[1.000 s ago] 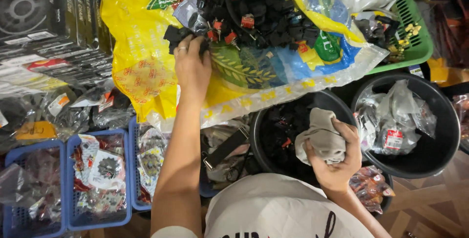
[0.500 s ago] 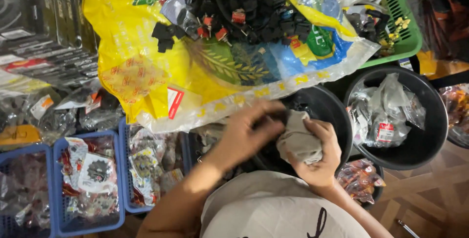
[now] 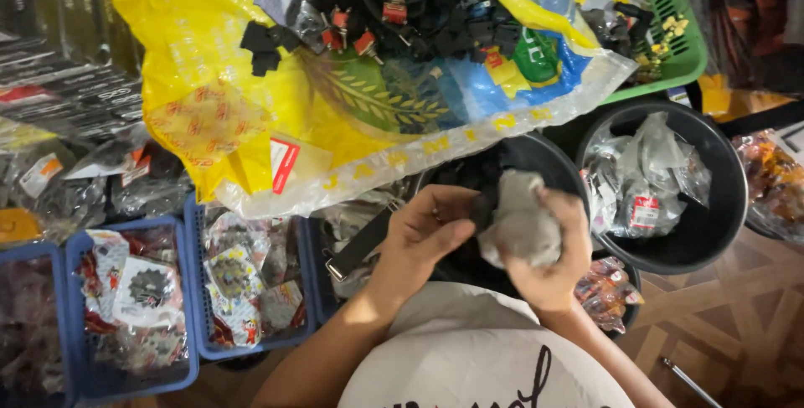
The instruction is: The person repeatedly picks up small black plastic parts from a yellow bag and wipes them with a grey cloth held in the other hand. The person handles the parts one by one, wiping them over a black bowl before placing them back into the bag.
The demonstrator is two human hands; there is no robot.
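The right hand [image 3: 553, 270] grips a crumpled grey cloth [image 3: 521, 222], fingers curled tight around its lower edge; the cloth sits over the near rim of a black tub [image 3: 548, 157], just in front of the person's chest. The left hand [image 3: 427, 228] meets the cloth from the left — its fingers are pressed together, pinching a small black part [image 3: 484, 207] against the cloth's side; the part is mostly hidden between thumb and cloth, so its shape cannot be told.

Beyond the hands lies a large yellow plastic sack [image 3: 209, 106], opened flat, carrying a heap of black switches with red tips [image 3: 402, 6]. A second black tub [image 3: 712, 224] stands to the right, touching the first, and holds clear packets of parts [image 3: 645, 182]; a green plastic basket [image 3: 678, 31] sits behind it. To the left, blue plastic crates [image 3: 188, 307] stand side by side on the floor, filled with bagged sprockets [image 3: 151, 286] — each in printed clear wrapping. A black strap with a metal buckle [image 3: 356, 249] lies just left of the left wrist.
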